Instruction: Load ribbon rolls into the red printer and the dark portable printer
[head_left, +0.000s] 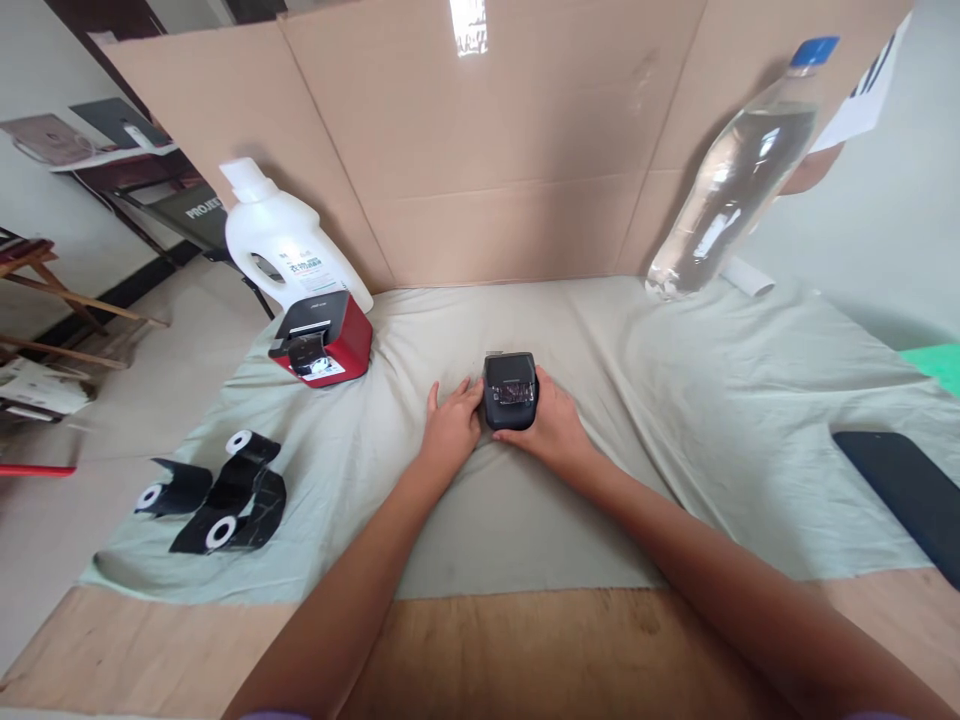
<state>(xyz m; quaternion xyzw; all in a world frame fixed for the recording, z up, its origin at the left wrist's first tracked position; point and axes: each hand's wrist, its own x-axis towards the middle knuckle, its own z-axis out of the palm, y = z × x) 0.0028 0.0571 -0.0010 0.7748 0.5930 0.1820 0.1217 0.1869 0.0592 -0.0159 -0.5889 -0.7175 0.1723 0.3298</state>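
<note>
A small black box-shaped device point(511, 392) stands on the pale green cloth in the middle, with a shiny strip across its upper face. My right hand point(553, 420) wraps round its right side, thumb along the lower front edge. At its left side is my left hand point(453, 425), fingertips against or very near the device, the thumb and fingers somewhat apart. Left of both hands sits a red and black device point(322, 340) with a dark curled strip at its front. Black sheets with white rolls point(225, 500) lie at the left.
A white jug point(289, 235) and a clear bottle with a blue cap point(739, 190) lean by the cardboard panel point(495, 130). A dark phone-like slab point(904, 490) lies at the right, and a white tube point(748, 277) is near the bottle. A person's arm point(812, 170) shows behind the panel.
</note>
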